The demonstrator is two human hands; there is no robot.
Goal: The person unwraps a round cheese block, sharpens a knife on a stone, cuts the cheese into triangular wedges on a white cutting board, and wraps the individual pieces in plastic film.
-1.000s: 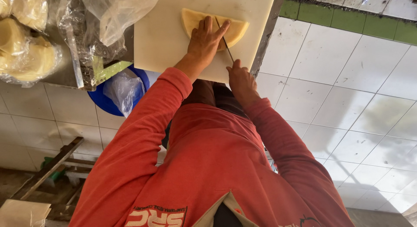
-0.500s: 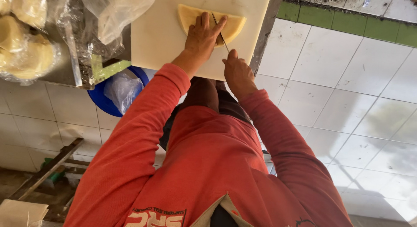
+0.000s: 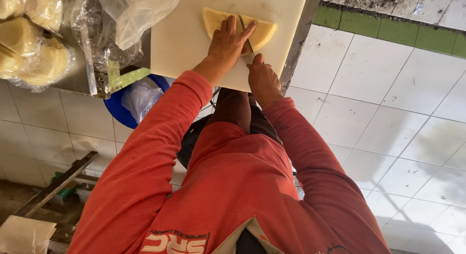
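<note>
On the tabletop: cutting board with the half-round slab on it. Left hand flat on the slab, knife just right of it, right hand nearer. Left of the board, plastic bags; below the edge, a bucket.

Knife handle hidden within right hand; cutting board top edge cropped.
</note>
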